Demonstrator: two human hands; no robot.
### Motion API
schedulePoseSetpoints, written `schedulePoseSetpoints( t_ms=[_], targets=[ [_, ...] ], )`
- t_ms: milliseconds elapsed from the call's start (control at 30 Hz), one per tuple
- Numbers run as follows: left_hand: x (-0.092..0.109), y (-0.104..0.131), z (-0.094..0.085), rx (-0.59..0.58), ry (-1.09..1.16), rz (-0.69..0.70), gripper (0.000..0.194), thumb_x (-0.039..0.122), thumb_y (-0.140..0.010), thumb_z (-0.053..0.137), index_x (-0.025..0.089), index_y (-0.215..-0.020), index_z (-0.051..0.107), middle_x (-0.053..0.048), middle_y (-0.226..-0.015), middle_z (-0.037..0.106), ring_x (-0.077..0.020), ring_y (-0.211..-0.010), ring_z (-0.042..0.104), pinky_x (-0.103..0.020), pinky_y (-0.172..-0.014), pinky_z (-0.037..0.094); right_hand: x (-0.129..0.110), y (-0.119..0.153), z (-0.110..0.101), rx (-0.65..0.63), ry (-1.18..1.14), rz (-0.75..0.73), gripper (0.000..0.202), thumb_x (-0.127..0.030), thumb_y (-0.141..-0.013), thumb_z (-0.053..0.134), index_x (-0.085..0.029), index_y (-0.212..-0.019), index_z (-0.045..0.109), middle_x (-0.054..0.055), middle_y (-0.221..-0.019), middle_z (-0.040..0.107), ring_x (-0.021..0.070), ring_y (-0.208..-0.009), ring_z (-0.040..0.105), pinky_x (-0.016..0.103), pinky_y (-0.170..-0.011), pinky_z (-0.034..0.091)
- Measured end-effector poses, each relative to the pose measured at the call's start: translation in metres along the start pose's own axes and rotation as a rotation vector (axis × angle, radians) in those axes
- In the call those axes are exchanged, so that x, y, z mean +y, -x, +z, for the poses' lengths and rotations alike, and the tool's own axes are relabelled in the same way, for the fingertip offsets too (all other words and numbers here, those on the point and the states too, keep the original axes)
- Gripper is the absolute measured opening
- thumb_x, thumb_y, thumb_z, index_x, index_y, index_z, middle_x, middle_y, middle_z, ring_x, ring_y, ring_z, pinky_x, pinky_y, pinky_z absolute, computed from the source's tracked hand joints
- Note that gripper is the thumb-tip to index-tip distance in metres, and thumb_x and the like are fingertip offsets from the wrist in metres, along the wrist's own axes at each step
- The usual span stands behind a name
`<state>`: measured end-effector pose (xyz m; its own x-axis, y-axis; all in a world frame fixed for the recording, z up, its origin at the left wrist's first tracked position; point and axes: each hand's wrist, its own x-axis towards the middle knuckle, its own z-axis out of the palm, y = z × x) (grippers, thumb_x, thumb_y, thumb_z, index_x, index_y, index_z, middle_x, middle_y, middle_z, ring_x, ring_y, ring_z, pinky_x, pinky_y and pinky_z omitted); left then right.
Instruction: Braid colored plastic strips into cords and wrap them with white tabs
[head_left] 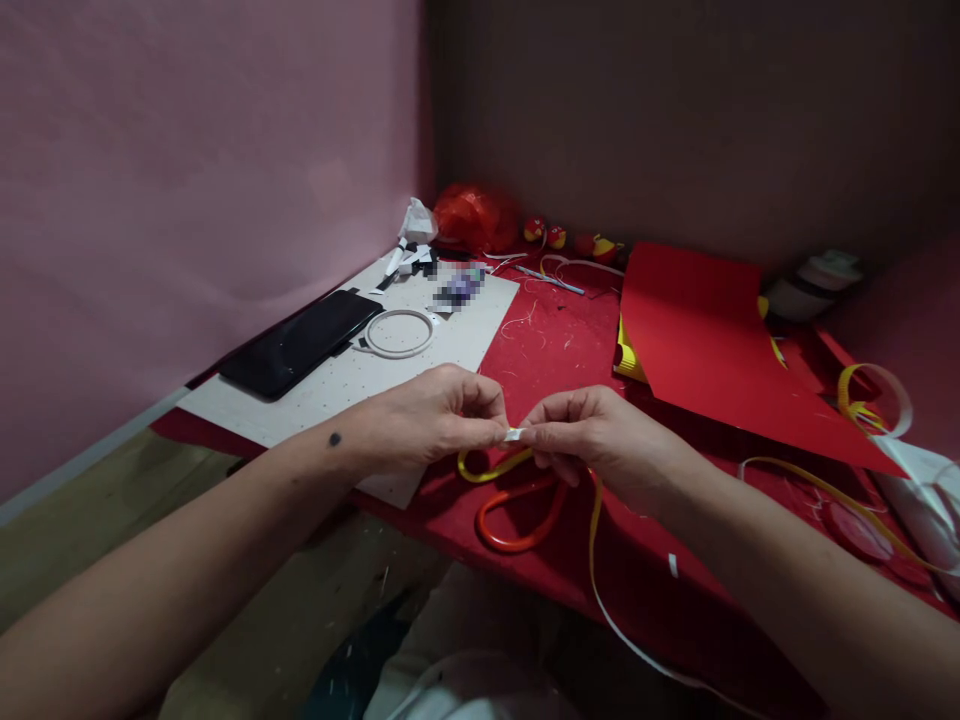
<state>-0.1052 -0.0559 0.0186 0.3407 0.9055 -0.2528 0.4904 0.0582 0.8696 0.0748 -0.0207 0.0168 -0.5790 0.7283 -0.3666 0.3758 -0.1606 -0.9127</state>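
Observation:
My left hand (461, 415) and my right hand (589, 430) meet over the front of the red table, both closed in a pinch. Between their fingertips shows a small white strip (513, 435), one end in each hand. A narrow ribbon (594, 540), yellow on one side and white on the other, hangs from beneath my right hand over the table's front edge; whether it joins the strip is hidden. Just below my fingers lie scissors with red-orange and yellow handle loops (517, 545). Their blades are out of sight.
On the left, a pale board (465, 350) carries a black phone (300, 345) and a coiled white cable (399, 334). Red card sheets (697, 320) lie at right, near a yellow ribbon coil (855, 400). A red plastic bag (476, 217) sits at the back. Walls stand behind and left.

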Motion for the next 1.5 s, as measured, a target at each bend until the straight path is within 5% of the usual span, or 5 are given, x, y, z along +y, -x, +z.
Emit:
schedulePoseSetpoints(
  t_ms=[233,933,1500],
  targets=[
    [-0.003,0.0,-0.001,-0.058,0.093,-0.023,0.011,0.023,-0.072,0.055,0.015,-0.067,0.06,0.001,-0.063,0.059,-0.01,-0.06,0.052,-0.021,-0.055,0.038,0.0,-0.005,0.005,0.08,0.06,0.034,0.012,-0.013,-0.069,0.055,-0.013,-0.058,0.057,-0.005,-0.044,0.042,0.003,-0.036,0.026,0.019,-0.036,0.015],
    [-0.001,0.0,0.0,-0.001,0.054,-0.026,0.011,0.02,-0.071,0.055,0.014,-0.069,0.063,-0.001,-0.063,0.063,-0.0111,-0.059,0.055,-0.021,-0.053,0.039,0.008,-0.008,0.007,0.171,0.088,-0.066,0.007,-0.018,-0.067,0.059,-0.013,-0.062,0.06,-0.008,-0.043,0.04,0.003,-0.038,0.025,0.02,-0.04,0.019],
    [-0.007,-0.002,-0.002,0.032,-0.281,-0.045,0.023,0.034,-0.078,0.05,0.015,-0.074,0.063,0.0,-0.062,0.062,-0.0105,-0.057,0.051,-0.02,-0.051,0.034,0.006,-0.004,0.008,0.163,0.148,-0.037,0.007,-0.014,-0.069,0.059,-0.011,-0.065,0.064,-0.007,-0.044,0.041,0.0034,-0.041,0.028,0.019,-0.04,0.02]
  ],
)
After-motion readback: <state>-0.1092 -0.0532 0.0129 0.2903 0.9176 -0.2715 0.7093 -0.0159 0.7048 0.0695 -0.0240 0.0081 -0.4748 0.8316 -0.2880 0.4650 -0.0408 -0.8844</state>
